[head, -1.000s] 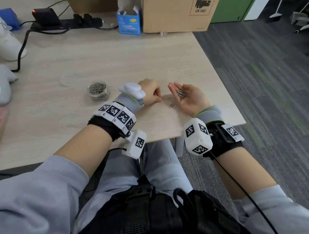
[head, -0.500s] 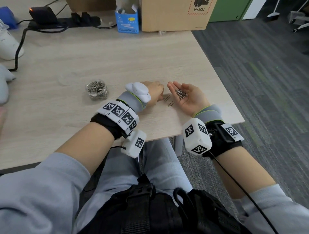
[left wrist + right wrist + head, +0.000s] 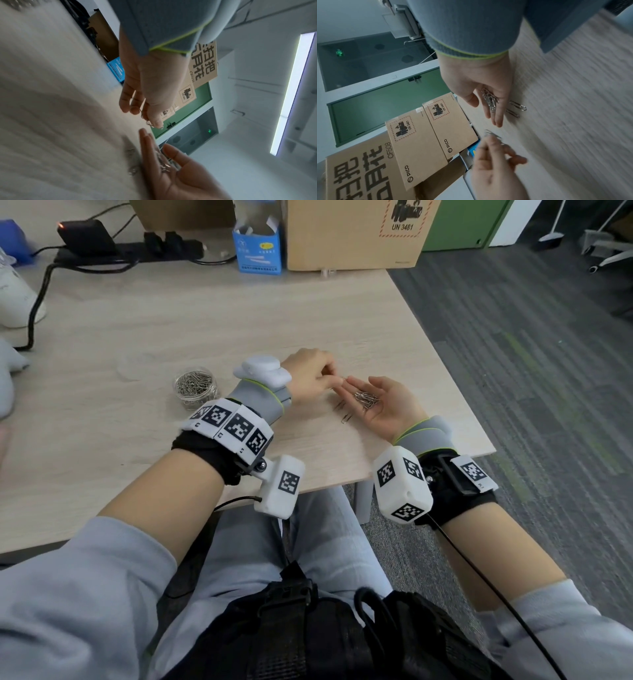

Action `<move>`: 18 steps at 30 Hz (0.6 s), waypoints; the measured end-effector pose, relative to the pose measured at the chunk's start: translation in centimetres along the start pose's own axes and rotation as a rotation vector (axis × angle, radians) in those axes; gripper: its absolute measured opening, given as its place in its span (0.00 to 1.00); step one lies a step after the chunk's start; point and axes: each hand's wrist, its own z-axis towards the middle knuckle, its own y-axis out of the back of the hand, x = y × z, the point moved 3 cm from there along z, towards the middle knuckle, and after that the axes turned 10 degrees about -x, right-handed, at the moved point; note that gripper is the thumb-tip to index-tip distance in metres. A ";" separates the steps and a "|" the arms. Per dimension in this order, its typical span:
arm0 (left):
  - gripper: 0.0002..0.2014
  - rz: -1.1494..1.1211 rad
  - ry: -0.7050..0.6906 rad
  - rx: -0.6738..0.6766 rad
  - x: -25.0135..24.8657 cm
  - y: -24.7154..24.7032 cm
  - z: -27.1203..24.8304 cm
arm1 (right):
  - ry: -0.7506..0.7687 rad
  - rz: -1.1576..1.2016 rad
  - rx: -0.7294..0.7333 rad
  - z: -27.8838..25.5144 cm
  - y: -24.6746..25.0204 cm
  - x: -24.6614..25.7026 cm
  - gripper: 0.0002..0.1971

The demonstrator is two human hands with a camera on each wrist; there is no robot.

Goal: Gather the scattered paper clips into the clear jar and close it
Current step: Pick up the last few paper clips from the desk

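Note:
A clear jar [image 3: 196,386], open-topped and partly filled with silver paper clips, stands on the wooden table [image 3: 205,313] left of my hands. My right hand [image 3: 359,387] lies palm up on the table and carries a small heap of clips [image 3: 366,399] on straight fingers. My left hand [image 3: 334,380] pinches a few clips [image 3: 149,122] just above the right hand's fingertips. Two or three loose clips [image 3: 345,415] lie on the table beside the right palm; the right wrist view shows these loose clips [image 3: 517,108] too. A faint clear disc [image 3: 135,369], possibly the lid, lies left of the jar.
Cardboard boxes [image 3: 356,234], a blue carton [image 3: 258,248] and a black power strip with cables [image 3: 126,251] line the far edge. A white object [image 3: 13,299] sits at the far left. The table's right edge [image 3: 455,392] runs close to my right hand.
My left hand has risen from the table with a few clips in its pinch and moved right, up to the fingertips of the right hand. The right hand has stayed put.

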 end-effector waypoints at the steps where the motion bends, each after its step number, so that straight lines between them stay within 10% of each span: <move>1: 0.09 -0.033 -0.021 -0.006 -0.5 0.0 0.1 | -0.013 -0.014 0.002 0.0 -0.1 -0.2 0.15; 7: 0.10 -0.036 -0.101 0.046 -3.0 -1.2 0.8 | -0.019 -0.069 0.030 -0.1 -0.1 -0.2 0.15; 12: 0.08 -0.160 0.028 -0.190 -1.9 -0.4 1.3 | -0.025 0.110 0.004 -0.5 1.0 1.1 0.16; 18: 0.21 0.135 0.108 0.142 -1.0 -2.4 -0.3 | -0.015 0.189 -0.023 -0.7 2.0 1.8 0.16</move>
